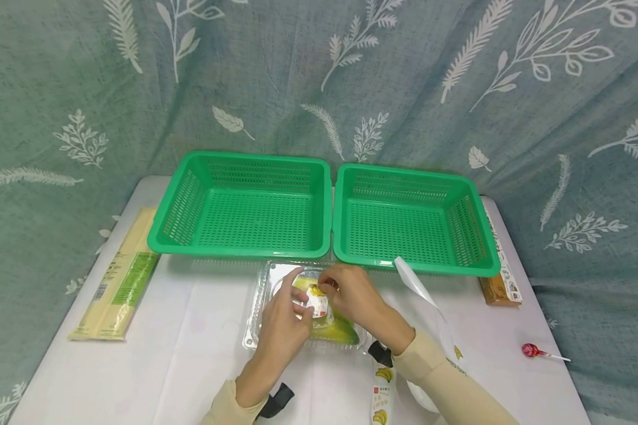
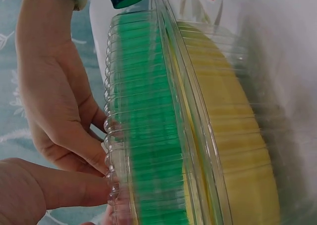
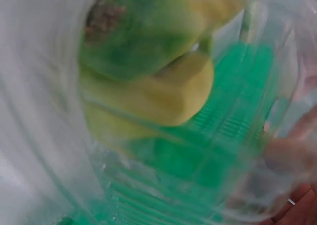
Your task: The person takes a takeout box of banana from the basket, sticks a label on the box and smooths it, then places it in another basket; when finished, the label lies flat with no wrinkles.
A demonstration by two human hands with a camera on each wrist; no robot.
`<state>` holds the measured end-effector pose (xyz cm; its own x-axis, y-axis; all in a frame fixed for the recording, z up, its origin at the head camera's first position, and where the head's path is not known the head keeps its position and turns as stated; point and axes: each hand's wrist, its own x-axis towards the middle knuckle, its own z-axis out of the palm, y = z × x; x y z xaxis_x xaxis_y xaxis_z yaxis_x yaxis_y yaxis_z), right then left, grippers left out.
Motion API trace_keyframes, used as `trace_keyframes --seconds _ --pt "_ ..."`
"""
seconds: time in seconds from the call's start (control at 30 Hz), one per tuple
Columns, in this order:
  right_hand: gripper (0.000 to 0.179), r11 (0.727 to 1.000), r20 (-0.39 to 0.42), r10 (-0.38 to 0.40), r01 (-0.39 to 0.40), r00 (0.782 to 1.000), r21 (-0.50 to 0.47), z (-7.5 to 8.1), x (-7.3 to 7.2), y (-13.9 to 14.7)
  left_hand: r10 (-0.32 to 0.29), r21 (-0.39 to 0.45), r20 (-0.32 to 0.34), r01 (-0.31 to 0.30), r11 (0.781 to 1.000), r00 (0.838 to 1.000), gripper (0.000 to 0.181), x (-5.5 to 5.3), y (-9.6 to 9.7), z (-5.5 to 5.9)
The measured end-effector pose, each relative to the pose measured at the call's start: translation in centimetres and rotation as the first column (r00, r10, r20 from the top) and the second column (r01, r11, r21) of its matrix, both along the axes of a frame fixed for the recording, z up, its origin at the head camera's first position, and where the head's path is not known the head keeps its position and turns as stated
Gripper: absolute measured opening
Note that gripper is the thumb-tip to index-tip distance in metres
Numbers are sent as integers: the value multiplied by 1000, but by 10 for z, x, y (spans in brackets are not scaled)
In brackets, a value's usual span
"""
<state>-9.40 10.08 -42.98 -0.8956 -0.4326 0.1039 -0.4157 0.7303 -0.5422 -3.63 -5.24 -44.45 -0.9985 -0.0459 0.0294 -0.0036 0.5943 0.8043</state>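
The left green basket (image 1: 255, 215) and right green basket (image 1: 398, 233) are standing side by side, blocking the far edge of the clamshell box (image 1: 262, 304). I am noting passage over the white tabletop (image 1: 202, 313) toward the yellow packet (image 1: 115, 283); rightward, a curling backing strip (image 1: 416, 286) is obstructing access.

Right hand (image 1: 353, 293) blocks part of the container (image 1: 255, 321), fruit (image 3: 148, 61) is a blur in the right-wrist cam, strip (image 1: 383, 392) runs off the head view's bottom, sleeve (image 1: 451, 381) covers some round white thing (image 1: 419, 396), basket (image 1: 425, 267) hides part of the box (image 1: 501, 290) at the right edge of the tabletop (image 1: 542, 383).
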Motion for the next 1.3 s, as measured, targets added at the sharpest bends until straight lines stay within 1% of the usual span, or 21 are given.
trace_keyframes --seconds 0.23,0.4,0.63,0.73,0.97,1.03,1.3 --pt "7 1000 -22 0 1 1000 21 0 -1 -3 -5 -24 -8 5 1000 1000 75 -2 1 -2" --pt "11 1000 -17 4 -3 1000 21 0 -2 -5 -3 -25 -10 3 1000 1000 73 -2 1 -2" --pt "10 999 0 -29 29 1000 41 0 -2 -8 -10 -47 -1 10 999 1000 73 -3 3 -3" --pt "10 998 5 -41 41 999 44 1 -2 -8 -13 -56 -7 13 998 1000 71 -4 3 -3" --pt "8 997 11 -62 61 998 48 2 -4 -10 -25 -137 -32 20 990 999 68 -3 4 -3" --pt "7 997 11 -66 66 998 47 1 -4 -10 -25 -144 -33 20 989 999 67 -3 3 -3" --pt "6 998 44 -51 49 998 34 3 -8 -8 -33 -150 -43 26 988 999 64 -2 2 -5"
